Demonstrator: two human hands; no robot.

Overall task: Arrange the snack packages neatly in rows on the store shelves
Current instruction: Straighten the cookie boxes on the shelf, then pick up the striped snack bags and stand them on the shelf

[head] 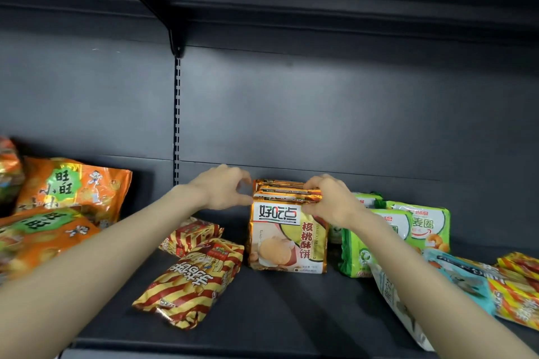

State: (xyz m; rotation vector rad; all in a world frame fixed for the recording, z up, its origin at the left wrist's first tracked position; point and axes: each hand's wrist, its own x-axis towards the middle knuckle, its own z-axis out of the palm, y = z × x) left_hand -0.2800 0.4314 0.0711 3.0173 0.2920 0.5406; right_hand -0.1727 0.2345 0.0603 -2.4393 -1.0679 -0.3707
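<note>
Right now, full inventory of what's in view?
walnut cookie packs: about four, gold, upright row, centre
striped snack bags: two, red-yellow, lying left of them; similar ones far right
orange bags: two, orange-green, far left
green ring-snack packs: at least three, green-white, right of cookies
blue bag: one, light blue, far right
white bag: one, under right forearm
shelf: one, dark grey
left grip, right grip: bare, pinching the cookie row's top

Dark back panel point(320, 114); slotted upright point(177, 119); bracket point(176, 45).

the dark shelf point(277, 300) carries orange bags point(73, 186), striped bags point(189, 280), upright cookie packs point(287, 239), green packs point(428, 224) and a blue bag point(463, 277).
</note>
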